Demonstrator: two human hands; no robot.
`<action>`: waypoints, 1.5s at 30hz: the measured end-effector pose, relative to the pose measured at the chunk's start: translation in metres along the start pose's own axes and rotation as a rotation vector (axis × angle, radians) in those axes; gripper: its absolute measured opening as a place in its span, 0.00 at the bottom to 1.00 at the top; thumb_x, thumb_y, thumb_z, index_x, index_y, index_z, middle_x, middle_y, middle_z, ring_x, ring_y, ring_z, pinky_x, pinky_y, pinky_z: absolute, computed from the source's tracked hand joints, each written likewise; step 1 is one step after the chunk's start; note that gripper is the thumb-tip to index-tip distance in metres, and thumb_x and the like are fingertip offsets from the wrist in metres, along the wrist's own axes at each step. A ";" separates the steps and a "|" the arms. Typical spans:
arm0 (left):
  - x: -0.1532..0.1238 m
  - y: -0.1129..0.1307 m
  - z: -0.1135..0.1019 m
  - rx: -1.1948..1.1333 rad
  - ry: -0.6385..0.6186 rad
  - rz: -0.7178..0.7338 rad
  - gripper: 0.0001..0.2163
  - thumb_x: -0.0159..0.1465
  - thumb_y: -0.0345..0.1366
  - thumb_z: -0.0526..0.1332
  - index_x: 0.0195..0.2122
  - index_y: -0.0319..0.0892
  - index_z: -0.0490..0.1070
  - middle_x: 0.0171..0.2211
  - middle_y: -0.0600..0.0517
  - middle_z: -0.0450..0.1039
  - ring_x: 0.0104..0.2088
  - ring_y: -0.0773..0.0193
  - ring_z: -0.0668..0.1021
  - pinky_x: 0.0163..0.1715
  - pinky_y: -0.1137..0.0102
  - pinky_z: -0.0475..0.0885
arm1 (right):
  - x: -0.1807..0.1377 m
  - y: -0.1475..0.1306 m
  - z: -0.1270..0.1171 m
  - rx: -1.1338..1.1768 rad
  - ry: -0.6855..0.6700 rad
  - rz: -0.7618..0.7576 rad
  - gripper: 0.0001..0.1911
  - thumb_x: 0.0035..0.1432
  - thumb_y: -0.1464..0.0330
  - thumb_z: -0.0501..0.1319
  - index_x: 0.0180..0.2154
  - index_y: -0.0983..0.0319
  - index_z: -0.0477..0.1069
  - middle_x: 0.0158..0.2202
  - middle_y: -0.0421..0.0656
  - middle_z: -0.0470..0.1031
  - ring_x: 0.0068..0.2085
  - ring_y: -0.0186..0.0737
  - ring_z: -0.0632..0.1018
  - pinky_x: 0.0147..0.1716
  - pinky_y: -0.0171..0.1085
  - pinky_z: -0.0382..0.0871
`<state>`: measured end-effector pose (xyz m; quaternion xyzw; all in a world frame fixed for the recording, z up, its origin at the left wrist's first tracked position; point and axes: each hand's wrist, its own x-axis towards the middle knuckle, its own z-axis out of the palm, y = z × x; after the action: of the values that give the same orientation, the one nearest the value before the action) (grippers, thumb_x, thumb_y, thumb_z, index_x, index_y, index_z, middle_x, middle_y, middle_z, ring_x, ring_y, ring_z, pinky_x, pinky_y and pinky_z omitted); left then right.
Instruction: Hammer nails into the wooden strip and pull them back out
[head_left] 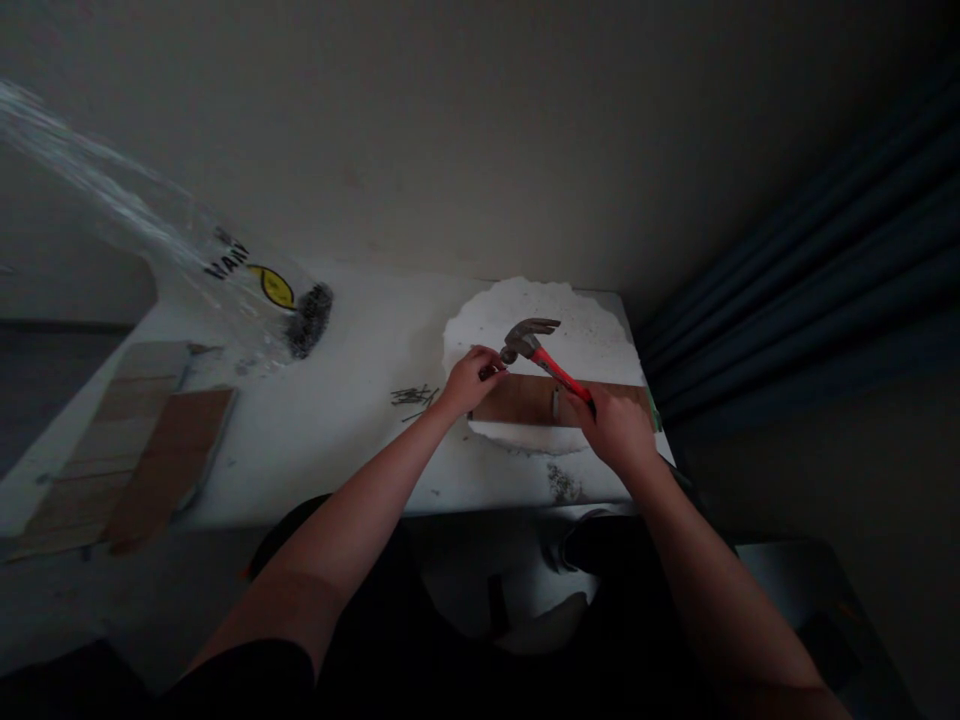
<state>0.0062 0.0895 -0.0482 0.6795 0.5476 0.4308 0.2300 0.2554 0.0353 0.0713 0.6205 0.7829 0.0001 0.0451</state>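
My right hand (619,428) is wrapped round the red handle of a claw hammer (551,362). The hammer's dark metal head is just right of my left fingers, its claw pointing away to the right. My left hand (474,380) is pinched closed above the left end of a brown wooden board (517,402); whatever sits between the fingertips is too small and dark to make out. Under the board lies a white, ragged-edged slab (551,300). A small pale piece (555,403) shows on the board. To the left of my left hand is a loose pile of nails (412,396).
At the left of the white table (322,450) lie a brown board (174,450) and a paler board (112,430). A clear plastic bag (247,280) with dark contents stands behind them. A wall runs along the back, and a dark curtain (825,250) hangs at right.
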 end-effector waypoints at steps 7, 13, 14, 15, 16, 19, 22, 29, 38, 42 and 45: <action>0.000 -0.002 0.002 0.076 0.013 0.007 0.05 0.63 0.35 0.62 0.39 0.42 0.74 0.41 0.48 0.73 0.41 0.59 0.77 0.45 0.63 0.73 | 0.001 -0.003 0.000 0.022 -0.022 -0.025 0.28 0.70 0.52 0.42 0.50 0.60 0.73 0.37 0.51 0.80 0.37 0.50 0.79 0.36 0.40 0.64; 0.000 0.000 0.001 0.085 0.005 0.013 0.05 0.64 0.37 0.61 0.37 0.42 0.73 0.38 0.49 0.73 0.39 0.60 0.77 0.44 0.64 0.72 | 0.004 -0.005 -0.005 0.036 -0.011 -0.015 0.27 0.70 0.53 0.43 0.49 0.61 0.73 0.37 0.52 0.80 0.38 0.49 0.79 0.37 0.39 0.64; 0.000 0.000 0.002 0.087 0.003 0.009 0.05 0.64 0.37 0.61 0.37 0.42 0.73 0.39 0.49 0.73 0.39 0.60 0.77 0.44 0.64 0.72 | 0.005 -0.005 -0.005 0.037 -0.014 -0.022 0.27 0.70 0.52 0.43 0.49 0.60 0.73 0.38 0.51 0.80 0.38 0.49 0.79 0.37 0.39 0.64; 0.000 0.000 0.002 0.086 0.003 0.007 0.04 0.64 0.36 0.61 0.36 0.42 0.73 0.39 0.49 0.73 0.39 0.60 0.76 0.43 0.65 0.72 | 0.006 -0.005 -0.005 0.037 -0.014 -0.029 0.27 0.70 0.52 0.43 0.49 0.60 0.73 0.38 0.51 0.80 0.38 0.49 0.79 0.37 0.40 0.64; 0.000 0.000 0.002 0.082 0.005 0.009 0.04 0.64 0.36 0.61 0.36 0.42 0.73 0.39 0.49 0.73 0.39 0.60 0.76 0.43 0.65 0.72 | 0.006 -0.004 -0.006 0.033 -0.007 -0.030 0.26 0.70 0.52 0.43 0.48 0.59 0.73 0.37 0.51 0.80 0.37 0.49 0.79 0.37 0.40 0.64; 0.000 -0.001 0.003 0.052 0.016 0.027 0.05 0.64 0.36 0.61 0.37 0.42 0.73 0.40 0.48 0.73 0.41 0.60 0.76 0.45 0.65 0.72 | 0.007 -0.004 -0.007 0.004 0.026 -0.010 0.25 0.70 0.53 0.43 0.47 0.59 0.73 0.36 0.50 0.80 0.36 0.49 0.79 0.36 0.40 0.64; 0.000 0.000 0.003 0.073 0.008 0.022 0.05 0.64 0.36 0.61 0.36 0.42 0.73 0.39 0.48 0.73 0.41 0.59 0.76 0.44 0.64 0.72 | 0.006 -0.006 -0.008 -0.006 0.008 -0.015 0.25 0.70 0.53 0.43 0.48 0.59 0.73 0.38 0.51 0.80 0.37 0.49 0.79 0.36 0.40 0.64; 0.000 0.005 0.001 0.095 -0.014 0.002 0.05 0.64 0.37 0.61 0.35 0.42 0.72 0.37 0.49 0.73 0.40 0.59 0.76 0.44 0.64 0.72 | 0.003 -0.013 -0.009 -0.022 -0.020 0.009 0.28 0.70 0.52 0.42 0.51 0.60 0.72 0.37 0.51 0.80 0.36 0.50 0.80 0.36 0.40 0.65; 0.000 0.003 0.002 0.095 0.002 0.011 0.04 0.64 0.35 0.62 0.33 0.42 0.72 0.37 0.48 0.73 0.39 0.59 0.76 0.43 0.64 0.71 | 0.003 -0.012 -0.003 -0.006 -0.017 -0.001 0.28 0.70 0.52 0.41 0.51 0.60 0.72 0.36 0.51 0.80 0.36 0.50 0.80 0.35 0.41 0.66; -0.001 0.003 0.002 0.091 0.000 0.002 0.04 0.64 0.35 0.62 0.34 0.41 0.72 0.38 0.48 0.73 0.39 0.59 0.76 0.43 0.64 0.71 | 0.003 -0.010 -0.001 -0.018 -0.029 -0.006 0.28 0.70 0.53 0.41 0.48 0.61 0.73 0.35 0.51 0.79 0.35 0.50 0.80 0.34 0.41 0.65; -0.001 0.004 0.002 0.080 0.001 0.001 0.03 0.63 0.35 0.62 0.35 0.42 0.72 0.39 0.48 0.74 0.41 0.58 0.76 0.45 0.63 0.71 | 0.003 -0.008 -0.001 -0.015 -0.007 -0.003 0.29 0.70 0.52 0.41 0.48 0.61 0.73 0.34 0.51 0.79 0.35 0.50 0.80 0.34 0.41 0.65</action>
<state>0.0099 0.0880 -0.0468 0.6882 0.5641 0.4090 0.2022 0.2471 0.0363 0.0722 0.6189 0.7837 0.0037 0.0522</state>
